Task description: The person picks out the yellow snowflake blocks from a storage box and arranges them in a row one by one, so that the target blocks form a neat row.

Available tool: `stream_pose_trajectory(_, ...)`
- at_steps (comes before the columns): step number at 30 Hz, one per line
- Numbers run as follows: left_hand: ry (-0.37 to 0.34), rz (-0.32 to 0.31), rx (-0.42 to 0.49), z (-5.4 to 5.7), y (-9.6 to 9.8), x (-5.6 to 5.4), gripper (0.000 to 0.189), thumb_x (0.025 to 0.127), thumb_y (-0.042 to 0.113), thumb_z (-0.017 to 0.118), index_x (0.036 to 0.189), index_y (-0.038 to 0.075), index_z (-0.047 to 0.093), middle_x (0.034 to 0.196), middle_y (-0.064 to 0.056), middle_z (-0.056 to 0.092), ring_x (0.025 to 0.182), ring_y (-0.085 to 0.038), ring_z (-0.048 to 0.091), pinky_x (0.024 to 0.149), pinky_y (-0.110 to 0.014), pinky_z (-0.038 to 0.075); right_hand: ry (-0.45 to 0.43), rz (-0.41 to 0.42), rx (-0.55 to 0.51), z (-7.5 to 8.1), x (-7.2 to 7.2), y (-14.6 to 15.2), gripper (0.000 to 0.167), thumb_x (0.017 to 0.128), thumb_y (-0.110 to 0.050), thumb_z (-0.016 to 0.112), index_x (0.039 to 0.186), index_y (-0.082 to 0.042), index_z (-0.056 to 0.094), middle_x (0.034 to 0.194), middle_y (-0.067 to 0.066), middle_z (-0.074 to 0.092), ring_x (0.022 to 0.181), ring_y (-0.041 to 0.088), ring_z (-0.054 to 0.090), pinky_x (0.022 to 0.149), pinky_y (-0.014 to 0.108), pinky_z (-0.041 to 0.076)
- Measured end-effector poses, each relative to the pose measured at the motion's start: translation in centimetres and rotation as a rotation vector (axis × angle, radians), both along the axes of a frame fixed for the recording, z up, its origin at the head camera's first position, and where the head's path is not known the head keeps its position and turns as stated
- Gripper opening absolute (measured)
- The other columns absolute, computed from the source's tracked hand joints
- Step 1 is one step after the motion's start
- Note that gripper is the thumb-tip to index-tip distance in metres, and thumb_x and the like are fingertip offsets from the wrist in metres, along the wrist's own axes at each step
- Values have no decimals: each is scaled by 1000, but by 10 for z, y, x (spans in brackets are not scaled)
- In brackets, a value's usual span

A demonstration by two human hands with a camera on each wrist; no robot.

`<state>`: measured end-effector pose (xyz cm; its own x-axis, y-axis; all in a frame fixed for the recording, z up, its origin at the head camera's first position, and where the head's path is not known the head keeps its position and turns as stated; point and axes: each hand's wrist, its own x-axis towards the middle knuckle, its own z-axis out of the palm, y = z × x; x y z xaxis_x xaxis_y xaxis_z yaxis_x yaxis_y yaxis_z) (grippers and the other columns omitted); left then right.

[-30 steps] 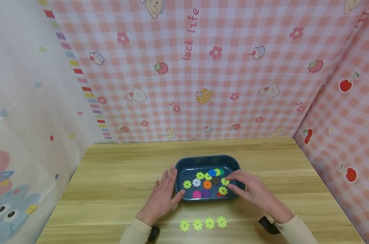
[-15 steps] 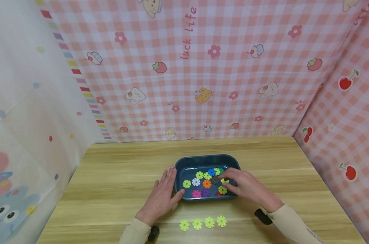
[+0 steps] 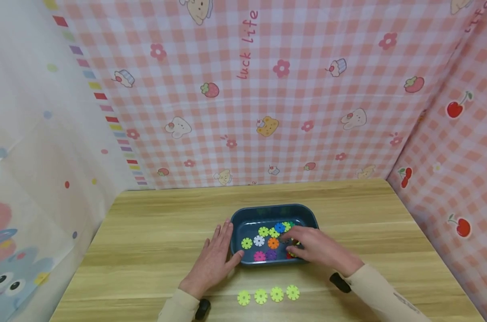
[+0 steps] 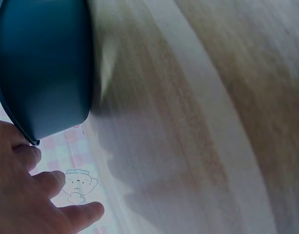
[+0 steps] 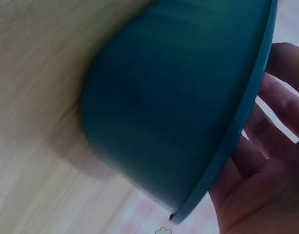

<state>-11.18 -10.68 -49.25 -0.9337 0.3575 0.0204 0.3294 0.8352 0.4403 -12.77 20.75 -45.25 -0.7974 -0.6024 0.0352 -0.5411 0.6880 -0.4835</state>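
A dark blue tray (image 3: 245, 221) holds several snowflake discs, notched round plastic pieces, in mixed colours. My left hand (image 3: 211, 259) rests with straight fingers along the tray's left rim, thumb at the front corner. Over the tray's right half, my right hand (image 3: 321, 248) reaches in with thumb and index finger apart. Its fingertips are right by the brown disc, which they mostly cover. Left of them lie an orange disc (image 3: 273, 243), a white disc (image 3: 259, 241) and a purple disc (image 3: 271, 255). In the right wrist view the tray's outer wall (image 5: 159, 97) hides the fingertips.
Several yellow-green discs (image 3: 261, 296) lie in a row on the wooden table (image 3: 167, 223) in front of the tray. A pink checked cloth (image 3: 243, 112) hangs behind the table, with more cloth at both sides.
My right hand has moved left inside the tray, from a yellow-green disc at the right end toward the brown disc. The left hand and the row of discs have stayed put.
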Motion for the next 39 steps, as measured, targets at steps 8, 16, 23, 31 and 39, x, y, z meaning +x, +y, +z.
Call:
stream_pose_trajectory(8, -1, -2, 10, 0, 1, -1, 83, 105, 53, 50, 166, 6, 19, 174, -8, 10, 158, -37, 15, 119, -68, 24, -92, 2, 38, -3, -3, -7, 31, 104, -21, 65, 131, -7, 69, 130, 6, 68, 120, 23, 65, 101, 46, 55)
stream_pose_trajectory(16, -2, -1, 13, 1, 2, -1, 83, 105, 53, 51, 166, 7, 19, 174, -7, 10, 158, -36, 15, 120, -67, 23, -110, 44, 11, -8, -10, -10, 28, 106, -13, 58, 131, -5, 69, 128, 5, 69, 115, 18, 64, 100, 45, 55)
stream_pose_trajectory(23, -16, 1, 16, 2, 2, -1, 83, 105, 53, 51, 166, 7, 18, 174, -7, 9, 158, -36, 14, 120, -67, 23, -101, 2, -79, -11, -17, -10, 26, 100, -7, 67, 126, -5, 71, 118, 4, 72, 106, 17, 67, 92, 39, 59)
stream_pose_trajectory(31, -16, 7, 9, 0, 0, -1, 84, 105, 55, 50, 166, 8, 17, 174, -5, 8, 158, -36, 14, 120, -67, 23, -60, 16, 25, -15, -22, -9, 28, 92, -8, 78, 120, -7, 75, 118, 4, 71, 110, 22, 66, 96, 44, 57)
stream_pose_trajectory(39, -11, 7, 15, -1, 1, 0, 84, 105, 56, 49, 166, 7, 18, 174, -5, 9, 158, -37, 15, 119, -68, 24, -77, 12, 82, -17, -24, -12, 35, 86, -16, 86, 119, -8, 76, 113, 1, 69, 103, 19, 65, 94, 44, 57)
